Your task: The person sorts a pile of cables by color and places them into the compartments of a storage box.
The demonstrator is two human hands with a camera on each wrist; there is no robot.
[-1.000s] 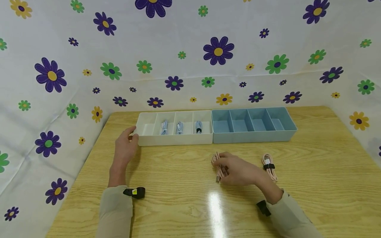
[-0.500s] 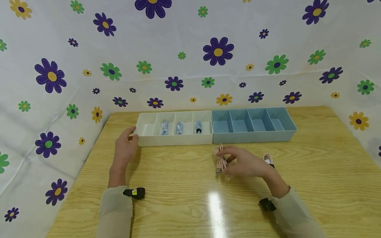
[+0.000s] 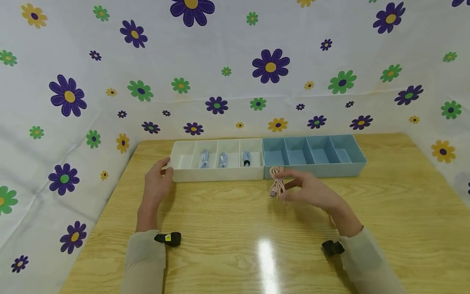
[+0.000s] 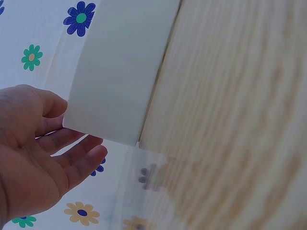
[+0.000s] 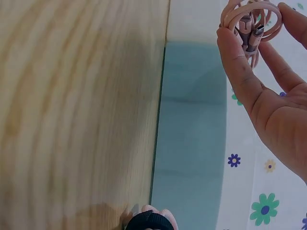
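Observation:
My right hand (image 3: 313, 192) pinches a coiled pink USB cable (image 3: 277, 184) between thumb and fingers, raised in front of the blue divided box (image 3: 312, 170). In the right wrist view, metal plugs show inside the loops of this cable (image 5: 259, 12). My left hand (image 3: 158, 183) touches the left end of the white divided box (image 3: 216, 175), fingers loosely bent at its corner. Bundled light-blue cables (image 3: 205, 159) lie in three of the white box's compartments; its leftmost compartment holds nothing. No cable shows in the blue box.
Both boxes stand end to end at the back of the wooden table (image 3: 220, 228), before a flowered cloth (image 3: 235, 49). Another pink cable (image 5: 168, 218) with a black strap (image 5: 148, 221) lies on the table, mostly hidden by my right forearm in the head view.
My right hand has lifted the pink cable from the table and carried it forward, up to the blue box's front wall. My left hand stays at the white box.

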